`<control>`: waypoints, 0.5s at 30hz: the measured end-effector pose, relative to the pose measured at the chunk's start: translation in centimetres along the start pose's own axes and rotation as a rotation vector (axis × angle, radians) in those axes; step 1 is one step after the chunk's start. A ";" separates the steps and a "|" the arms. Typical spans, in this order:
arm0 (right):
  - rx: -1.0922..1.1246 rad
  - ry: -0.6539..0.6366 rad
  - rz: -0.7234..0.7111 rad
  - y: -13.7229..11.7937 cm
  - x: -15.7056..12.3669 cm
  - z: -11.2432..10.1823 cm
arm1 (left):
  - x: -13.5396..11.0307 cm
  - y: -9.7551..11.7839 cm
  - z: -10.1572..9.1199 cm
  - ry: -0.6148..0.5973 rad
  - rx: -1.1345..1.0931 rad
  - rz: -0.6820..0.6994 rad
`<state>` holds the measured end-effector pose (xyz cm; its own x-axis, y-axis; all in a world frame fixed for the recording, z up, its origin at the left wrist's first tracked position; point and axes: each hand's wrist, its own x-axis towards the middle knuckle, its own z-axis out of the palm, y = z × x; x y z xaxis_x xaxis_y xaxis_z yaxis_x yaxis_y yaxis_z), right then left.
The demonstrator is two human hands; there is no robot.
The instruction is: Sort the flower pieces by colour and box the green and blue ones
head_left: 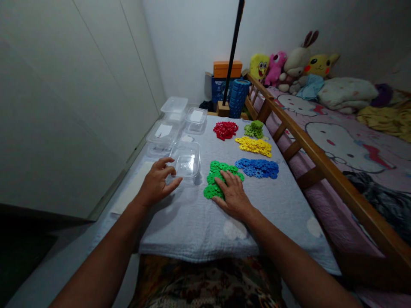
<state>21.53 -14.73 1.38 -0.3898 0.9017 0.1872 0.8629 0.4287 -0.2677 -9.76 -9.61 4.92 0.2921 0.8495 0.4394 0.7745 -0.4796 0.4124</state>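
My right hand (233, 194) lies flat with its fingers spread over a pile of green notched plastic discs (212, 191), hiding part of it. Beside an open clear plastic container (186, 173), my left hand (159, 179) hovers with fingers apart and nothing in it. To the right of the green pile are blue flower-shaped discs (259, 168). Farther back lie yellow discs (253, 146), a light green heap (254, 128) and a heap of red pieces (225, 129).
More clear containers (162, 132) stand along the table's left side, near a beige cloth (131, 192). A wooden bed rail (302, 143) borders the right side. A black pole (233, 53) rises behind the table, beside a blue foam roller (239, 98).
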 end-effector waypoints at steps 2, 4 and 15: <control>-0.001 0.005 0.005 0.0 0.0 0.0 | 0.4 -0.8 -0.2 -0.038 0.010 0.008; -0.004 0.000 0.008 -0.1 0.0 0.0 | 0.7 -1.6 -0.4 -0.054 0.025 0.016; -0.001 -0.004 0.015 0.0 0.0 -0.1 | 0.9 -3.9 -1.7 -0.055 0.041 -0.023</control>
<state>21.55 -14.79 1.49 -0.3782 0.9082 0.1792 0.8691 0.4150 -0.2693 -13.49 -7.38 5.09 0.3035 0.8714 0.3854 0.8035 -0.4515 0.3881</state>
